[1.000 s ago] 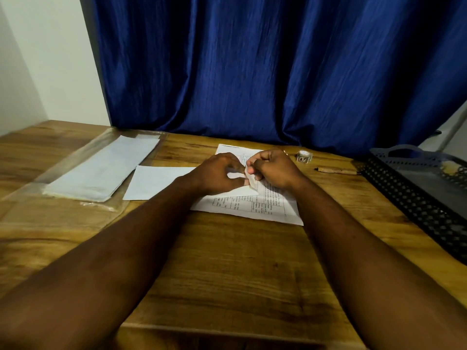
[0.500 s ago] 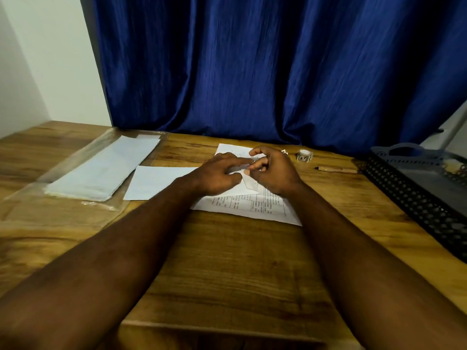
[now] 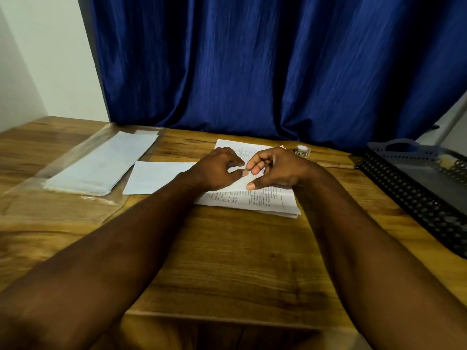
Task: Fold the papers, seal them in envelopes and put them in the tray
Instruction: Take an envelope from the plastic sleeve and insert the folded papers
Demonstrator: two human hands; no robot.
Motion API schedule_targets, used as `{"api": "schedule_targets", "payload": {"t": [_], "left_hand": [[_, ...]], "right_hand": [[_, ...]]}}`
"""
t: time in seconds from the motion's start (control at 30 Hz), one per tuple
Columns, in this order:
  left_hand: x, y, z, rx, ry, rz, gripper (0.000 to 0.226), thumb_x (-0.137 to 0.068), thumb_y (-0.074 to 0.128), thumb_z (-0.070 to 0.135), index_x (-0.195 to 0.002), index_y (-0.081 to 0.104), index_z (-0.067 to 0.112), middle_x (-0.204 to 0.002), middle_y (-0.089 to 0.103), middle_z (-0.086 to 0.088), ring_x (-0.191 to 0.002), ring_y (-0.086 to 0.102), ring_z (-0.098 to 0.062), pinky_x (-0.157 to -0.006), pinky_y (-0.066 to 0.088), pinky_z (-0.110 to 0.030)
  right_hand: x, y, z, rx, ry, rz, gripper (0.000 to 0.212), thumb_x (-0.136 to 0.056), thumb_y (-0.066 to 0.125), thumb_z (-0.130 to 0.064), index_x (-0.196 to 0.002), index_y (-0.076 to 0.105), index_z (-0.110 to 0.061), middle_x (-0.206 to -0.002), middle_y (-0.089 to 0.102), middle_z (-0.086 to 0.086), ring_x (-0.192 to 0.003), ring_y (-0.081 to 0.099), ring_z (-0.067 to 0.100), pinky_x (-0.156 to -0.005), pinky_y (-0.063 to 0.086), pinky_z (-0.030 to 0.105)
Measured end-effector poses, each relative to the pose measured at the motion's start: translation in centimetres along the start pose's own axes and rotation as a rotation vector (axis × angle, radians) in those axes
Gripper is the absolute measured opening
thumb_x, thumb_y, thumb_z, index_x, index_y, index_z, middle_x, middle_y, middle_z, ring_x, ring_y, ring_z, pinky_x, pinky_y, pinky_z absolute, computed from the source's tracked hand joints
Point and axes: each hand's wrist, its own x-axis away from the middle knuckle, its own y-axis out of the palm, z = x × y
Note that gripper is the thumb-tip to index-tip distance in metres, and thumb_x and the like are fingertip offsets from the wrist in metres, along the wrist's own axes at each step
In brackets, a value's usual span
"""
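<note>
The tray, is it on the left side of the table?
No, the black tray sits at the right edge of the table, right of the printed papers.

Wide bare wood on the near half of the table (image 3: 240,261), between the two forearms, so there's plenty of room there. Mid-table is crowded: the left hand (image 3: 217,170) and right hand (image 3: 275,168) sit close together over the papers (image 3: 252,200), with an envelope (image 3: 156,178) just left of them and the plastic-wrapped envelope pack (image 3: 106,162) further left. On the right, the black tray (image 3: 404,188) blocks the edge — its mesh wall stands up. A tape roll (image 3: 302,150) sits by the curtain (image 3: 252,72), which closes off the back.
</note>
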Motion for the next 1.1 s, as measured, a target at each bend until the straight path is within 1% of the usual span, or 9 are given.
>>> {"api": "schedule_targets", "payload": {"t": [0.17,0.33,0.47,0.57,0.67,0.73,0.83,0.9,1.1], "left_hand": [[-0.1,-0.7,0.2,-0.108,-0.065,-0.02,0.072,-0.096,0.059,0.065,-0.158,0.042,0.032,-0.162,0.043,-0.002,-0.149,0.035,-0.027,-0.12,0.033,-0.055],[-0.3,-0.8,0.4,-0.035,-0.101,0.025,0.074,-0.092,0.069,0.06,-0.155,0.042,0.032,-0.163,0.043,-0.001,-0.151,0.035,-0.027,-0.122,0.028,-0.056],[-0.2,-1.2,0.9,-0.016,-0.046,0.155,0.05,-0.1,0.068,0.04,-0.146,0.056,0.024,-0.149,0.053,-0.001,-0.14,0.047,-0.025,-0.117,0.039,-0.048],[-0.1,-1.9,1.2,-0.076,0.048,0.282,0.036,-0.103,0.063,0.034,-0.137,0.063,0.021,-0.133,0.058,-0.002,-0.124,0.055,-0.024,-0.104,0.043,-0.041],[-0.2,-3.3,1.8,-0.196,0.197,0.444,0.024,-0.101,0.061,0.033,-0.118,0.071,0.02,-0.113,0.059,0.0,-0.105,0.059,-0.023,-0.093,0.037,-0.044],[-0.1,-4.6,2.6,-0.293,0.302,0.551,0.021,-0.097,0.063,0.031,-0.11,0.075,0.02,-0.106,0.062,-0.001,-0.098,0.06,-0.025,-0.089,0.033,-0.044],[0.1,-6.2,4.7,-0.422,0.416,0.728,0.014,-0.095,0.065,0.025,-0.1,0.078,0.021,-0.098,0.066,-0.001,-0.089,0.061,-0.026,-0.09,0.031,-0.045],[0.4,-6.7,6.0,-0.445,0.449,0.777,0.013,-0.095,0.066,0.022,-0.097,0.079,0.022,-0.097,0.068,0.0,-0.087,0.061,-0.025,-0.093,0.032,-0.046],[0.7,-5.7,6.6,-0.412,0.541,0.545,0.01,-0.093,0.074,0.018,-0.099,0.08,0.023,-0.095,0.072,0.0,-0.085,0.065,-0.023,-0.081,0.044,-0.043]], "right_hand": [[-0.1,0.0,-0.5,-0.006,0.096,-0.029,0.077,-0.059,0.104,-0.024,-0.128,0.069,-0.026,-0.113,0.069,0.004,-0.096,0.068,0.016,-0.068,0.057,0.023],[-0.4,0.1,-0.1,-0.031,0.132,0.002,0.115,-0.045,0.105,-0.036,-0.148,0.056,-0.031,-0.12,0.071,0.007,-0.103,0.072,0.023,-0.084,0.063,0.038],[-0.9,0.1,0.7,-0.07,0.122,0.049,0.102,-0.05,0.103,-0.054,-0.14,0.063,-0.029,-0.108,0.078,0.004,-0.095,0.073,0.017,-0.085,0.061,0.036],[-0.9,0.3,0.2,-0.297,0.094,0.087,0.044,-0.079,0.093,-0.023,-0.12,0.076,-0.018,-0.107,0.079,0.009,-0.105,0.078,0.025,-0.094,0.063,0.037],[-1.4,0.8,0.2,-0.295,-0.039,0.232,0.012,-0.097,0.078,-0.014,-0.109,0.077,-0.015,-0.086,0.077,0.01,-0.081,0.075,0.025,-0.084,0.065,0.043],[-1.4,0.9,-0.1,-0.28,-0.121,0.309,0.008,-0.102,0.071,-0.015,-0.109,0.071,-0.01,-0.083,0.075,0.014,-0.062,0.066,0.023,-0.067,0.061,0.041],[-0.9,0.9,-1.8,-0.34,-0.229,0.388,0.015,-0.106,0.064,-0.009,-0.116,0.067,0.0,-0.097,0.076,0.02,-0.061,0.07,0.029,-0.058,0.064,0.044],[-0.5,0.6,-2.6,-0.406,-0.229,0.467,0.015,-0.106,0.06,-0.006,-0.116,0.068,0.003,-0.104,0.076,0.02,-0.061,0.074,0.024,-0.05,0.058,0.03],[-1.1,-0.1,-1.0,-0.73,-0.045,0.487,0.025,-0.106,0.06,-0.029,-0.1,0.072,-0.008,-0.087,0.074,0.017,-0.06,0.068,0.022,-0.05,0.038,0.028]]}}
